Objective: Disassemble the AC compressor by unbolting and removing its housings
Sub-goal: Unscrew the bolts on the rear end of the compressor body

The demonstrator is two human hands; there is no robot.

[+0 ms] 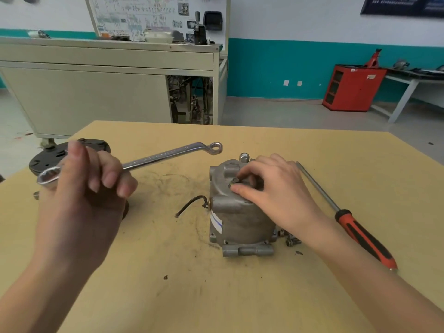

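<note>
On the tan wooden tabletop [240,296], centre: a grey cast-metal AC compressor [240,219] is standing upright. The right hand [271,188] is pinching a small bolt [234,181] on its top. The left hand [84,188] is gripping a silver double-ring spanner [163,158], raised well left. An orange-and-black screwdriver [360,234] is lying just right.

compressor [240,212] stood on the table [216,296], right of centre. right hand [271,188] sat on top of it, pinching a bolt [234,181]. left hand [84,188] held the wrench [168,156] left of the compressor. screwdriver [348,217] lay to its right, loose bolts [289,239] between them at the base. pulley disc [48,157] sat at the far left edge.
</note>
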